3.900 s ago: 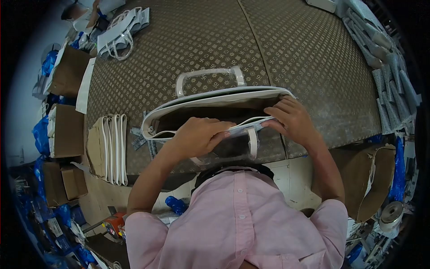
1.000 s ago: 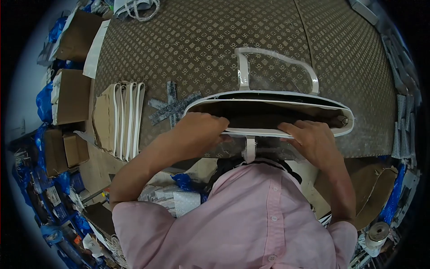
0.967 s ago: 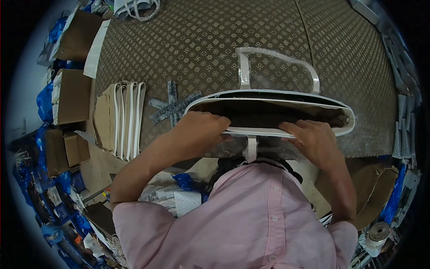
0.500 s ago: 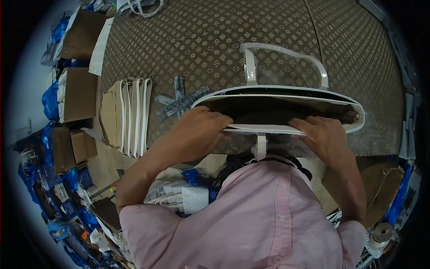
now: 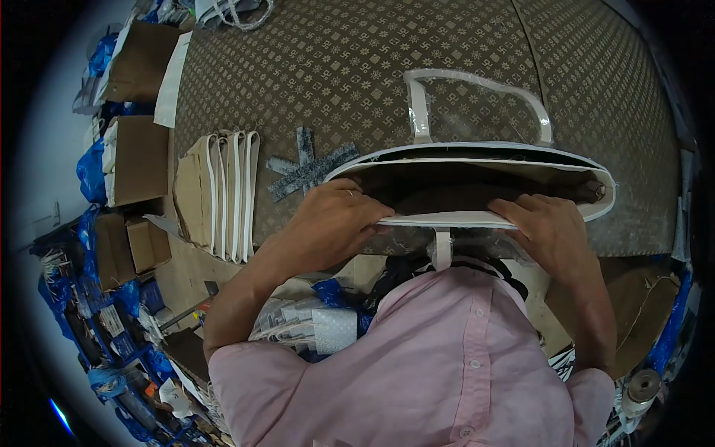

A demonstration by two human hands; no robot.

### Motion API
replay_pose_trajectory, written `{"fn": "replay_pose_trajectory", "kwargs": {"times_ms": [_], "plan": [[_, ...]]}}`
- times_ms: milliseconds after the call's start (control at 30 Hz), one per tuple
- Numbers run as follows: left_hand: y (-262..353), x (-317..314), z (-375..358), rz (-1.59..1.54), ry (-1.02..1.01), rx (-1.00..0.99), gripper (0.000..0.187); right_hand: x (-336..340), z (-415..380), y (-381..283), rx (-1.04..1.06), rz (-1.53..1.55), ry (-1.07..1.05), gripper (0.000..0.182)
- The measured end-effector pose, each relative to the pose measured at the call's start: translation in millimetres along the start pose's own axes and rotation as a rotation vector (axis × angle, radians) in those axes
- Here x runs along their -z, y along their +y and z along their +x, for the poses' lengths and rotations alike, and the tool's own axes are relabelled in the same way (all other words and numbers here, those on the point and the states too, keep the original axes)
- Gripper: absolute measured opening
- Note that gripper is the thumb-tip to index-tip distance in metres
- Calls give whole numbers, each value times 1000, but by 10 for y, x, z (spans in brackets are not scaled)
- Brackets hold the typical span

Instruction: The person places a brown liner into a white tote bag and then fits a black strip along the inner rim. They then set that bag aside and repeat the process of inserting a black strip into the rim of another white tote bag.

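Observation:
A handbag [image 5: 477, 217] with white edging lies in front of me, its wide mouth facing up and its inside dark brown. One strap handle [image 5: 420, 112], wrapped in clear plastic, stretches over the table beyond it; the other hangs toward my body. At the near rim's left part, my left hand [image 5: 335, 220] is closed, fingertips inside and thumb hidden below. Farther right along the same rim, my right hand [image 5: 547, 227] grips it with the fingers over the edge. Grey-black strips [image 5: 313, 165] lie crossed on the table beside the bag's left end.
A row of white-edged tan panels [image 5: 223, 197] stands left of the strips. The table [image 5: 335, 67] has a brown patterned cover. Cardboard boxes [image 5: 141, 160] and blue plastic line the left side. A pale bundle [image 5: 331, 331] sits below the table edge, and a spool [image 5: 642, 386] is at lower right.
The view has shifted slightly, so everything appears a little farther right. Both hands keep their hold on the near rim, which bows slightly more toward me.

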State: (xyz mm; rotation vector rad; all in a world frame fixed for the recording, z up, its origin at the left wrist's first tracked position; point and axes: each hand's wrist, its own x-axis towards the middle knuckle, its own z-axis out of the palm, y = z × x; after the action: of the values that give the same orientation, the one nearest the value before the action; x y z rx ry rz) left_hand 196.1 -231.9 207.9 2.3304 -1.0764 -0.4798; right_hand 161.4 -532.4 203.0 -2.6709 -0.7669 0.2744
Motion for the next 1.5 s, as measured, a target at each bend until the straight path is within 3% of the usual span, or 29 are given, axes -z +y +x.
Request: {"fn": "replay_pose_trajectory", "kwargs": {"times_ms": [467,533,567,633,667,733,767,833,967,1033,1167,1233,1333,1467,1500], "plan": [[19,-31,-122,82,-63,-60,24,63,41,-25,17,-23,-43,24],[62,-76,-172,209,192,-126,24,28,20,-6,14,-9,6,27],[78,-71,-246,221,200,-122,24,43,21,-14,25,-14,14,27],[110,-76,-447,417,424,-3,29,47,6,-42,-1,3,-12,30],[113,-139,-509,422,425,3,29,54,-4,-57,6,5,-11,30],[51,-289,-626,292,667,200,31,88,9,-84,34,2,-5,34],[24,-366,-628,299,672,205,31,112,18,-106,44,2,-3,34],[22,-559,-539,-333,804,215,27,168,45,-155,107,125,-43,37],[70,-638,-371,-541,845,248,27,92,350,-367,139,243,-115,47],[169,-613,-218,-1012,1029,281,32,10,616,-598,130,195,-257,44],[-4,-858,-62,-1028,1113,228,37,-230,958,-943,183,180,-342,35],[-10,-900,-29,-1135,1138,156,40,-340,1039,-978,345,117,-249,28],[36,-896,0,-1182,1121,164,44,-341,1006,-964,397,122,-269,24],[-61,-899,14,-1197,1101,112,45,-350,1061,-948,360,147,-301,24],[-49,-902,5,-1219,1091,110,45,-332,1060,-933,290,283,-309,25]]}}
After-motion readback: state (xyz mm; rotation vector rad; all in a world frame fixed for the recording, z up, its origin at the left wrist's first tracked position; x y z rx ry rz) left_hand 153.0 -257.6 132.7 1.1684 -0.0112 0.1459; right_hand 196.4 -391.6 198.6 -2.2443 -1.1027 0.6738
